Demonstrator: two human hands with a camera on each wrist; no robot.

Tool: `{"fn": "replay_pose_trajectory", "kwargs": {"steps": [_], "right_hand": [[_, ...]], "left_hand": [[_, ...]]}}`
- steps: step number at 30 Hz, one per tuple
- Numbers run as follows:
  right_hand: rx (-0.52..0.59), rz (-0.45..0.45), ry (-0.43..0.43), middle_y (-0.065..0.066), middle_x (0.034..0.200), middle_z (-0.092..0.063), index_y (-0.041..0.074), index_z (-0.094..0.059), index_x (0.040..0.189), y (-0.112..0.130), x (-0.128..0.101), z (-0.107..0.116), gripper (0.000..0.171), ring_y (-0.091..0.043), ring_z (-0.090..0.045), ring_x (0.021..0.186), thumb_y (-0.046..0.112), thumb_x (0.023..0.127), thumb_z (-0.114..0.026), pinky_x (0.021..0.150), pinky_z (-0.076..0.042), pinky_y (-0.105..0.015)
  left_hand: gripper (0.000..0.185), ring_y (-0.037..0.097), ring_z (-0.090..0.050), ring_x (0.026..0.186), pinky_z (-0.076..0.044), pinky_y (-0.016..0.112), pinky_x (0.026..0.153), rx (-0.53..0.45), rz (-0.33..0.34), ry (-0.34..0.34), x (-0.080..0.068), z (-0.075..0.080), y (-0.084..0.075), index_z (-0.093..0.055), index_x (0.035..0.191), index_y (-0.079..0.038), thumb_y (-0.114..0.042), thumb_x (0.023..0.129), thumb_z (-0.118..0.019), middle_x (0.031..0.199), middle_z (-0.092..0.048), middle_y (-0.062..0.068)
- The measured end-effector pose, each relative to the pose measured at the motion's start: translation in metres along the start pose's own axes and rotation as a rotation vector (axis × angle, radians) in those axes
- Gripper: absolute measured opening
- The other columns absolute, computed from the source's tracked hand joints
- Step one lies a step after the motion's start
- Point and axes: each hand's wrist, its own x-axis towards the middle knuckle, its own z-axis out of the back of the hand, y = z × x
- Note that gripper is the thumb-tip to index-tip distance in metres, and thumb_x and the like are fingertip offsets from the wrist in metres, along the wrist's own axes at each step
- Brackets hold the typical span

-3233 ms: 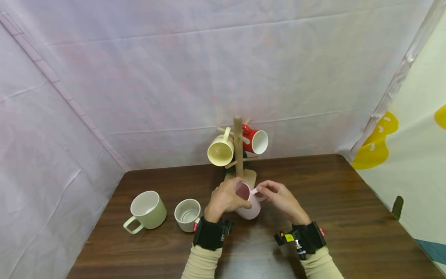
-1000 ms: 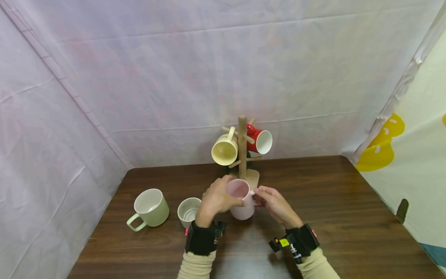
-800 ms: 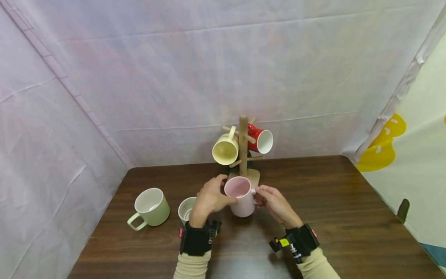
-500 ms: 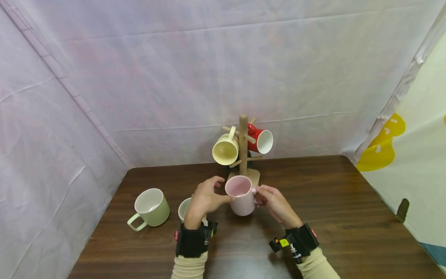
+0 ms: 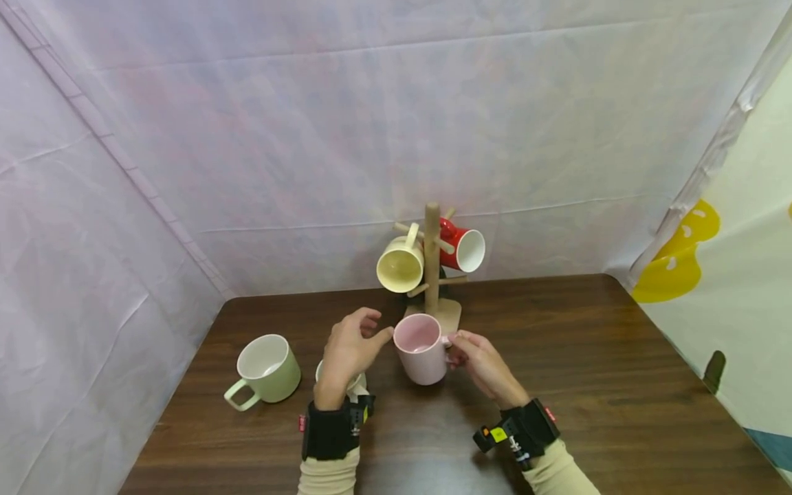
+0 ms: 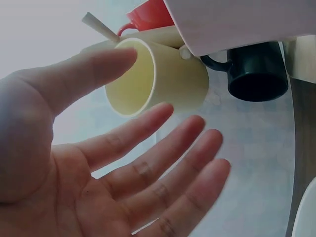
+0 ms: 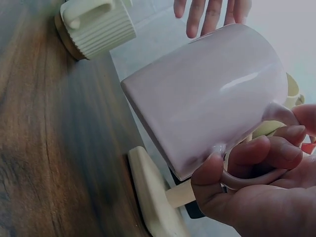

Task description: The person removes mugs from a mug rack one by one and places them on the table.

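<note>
A pink mug [image 5: 425,363] is upright in front of the wooden mug tree [image 5: 432,265], its handle to the right. My right hand [image 5: 485,364] holds that handle; in the right wrist view the fingers curl through it and the mug's base is apart from the tabletop. My left hand [image 5: 348,352] is left of the mug, fingers spread in the left wrist view, holding nothing. Its thumb tip lies close to the mug's rim; whether they touch I cannot tell. Under the left hand, a small white ribbed mug [image 5: 357,386] is partly hidden.
On the tree hang a yellow mug [image 5: 399,269] and a red mug [image 5: 463,249]; a black mug [image 6: 257,74] hangs lower. A large pale green mug [image 5: 269,371] stands left on the brown table [image 5: 594,385]. White cloth [image 5: 309,137] walls the back.
Earlier my left hand held the pink mug's body. It has let go and moved left. The mug has turned from tilted to upright and shifted slightly left, its handle still in my right hand.
</note>
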Motion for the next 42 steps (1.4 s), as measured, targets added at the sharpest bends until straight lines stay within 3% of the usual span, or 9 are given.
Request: {"fn": "replay_pose_trajectory", "kwargs": {"steps": [6, 14, 21, 42], "right_hand": [[0.023, -0.016, -0.002, -0.003, 0.072, -0.043, 0.004, -0.057, 0.086, -0.004, 0.001, -0.007, 0.022, -0.014, -0.047, 0.069, 0.015, 0.103, -0.047, 0.070, -0.046, -0.028], [0.037, -0.028, -0.002, 0.000, 0.070, -0.045, 0.007, -0.058, 0.086, -0.011, 0.003, -0.015, 0.021, -0.012, -0.047, 0.067, 0.013, 0.102, -0.047, 0.068, -0.045, -0.027], [0.042, -0.024, 0.004, -0.001, 0.071, -0.044, 0.009, -0.056, 0.082, -0.016, 0.003, -0.020, 0.023, -0.013, -0.047, 0.067, 0.012, 0.103, -0.045, 0.067, -0.044, -0.027], [0.091, -0.059, 0.018, -0.001, 0.067, -0.038, 0.010, -0.055, 0.079, -0.025, 0.004, -0.024, 0.025, -0.014, -0.044, 0.064, 0.013, 0.102, -0.044, 0.066, -0.043, -0.028]], "left_hand": [[0.031, 0.029, -0.068, 0.098, -0.053, 0.045, 0.085, -0.052, -0.002, -0.070, 0.000, 0.002, 0.006, -0.069, 0.114, -0.008, -0.028, 0.090, -0.071, 0.104, -0.072, 0.010], [0.030, 0.027, -0.068, 0.096, -0.053, 0.046, 0.084, -0.060, -0.004, -0.118, 0.002, 0.004, 0.013, -0.070, 0.112, -0.008, -0.029, 0.090, -0.070, 0.104, -0.072, 0.011], [0.032, 0.033, -0.068, 0.101, -0.052, 0.049, 0.087, -0.067, 0.001, -0.128, 0.001, 0.006, 0.016, -0.069, 0.113, -0.007, -0.030, 0.091, -0.070, 0.109, -0.072, 0.015], [0.034, 0.033, -0.065, 0.108, -0.050, 0.049, 0.093, -0.086, 0.028, -0.128, 0.002, 0.005, 0.024, -0.069, 0.115, -0.006, -0.031, 0.092, -0.070, 0.114, -0.070, 0.016]]}}
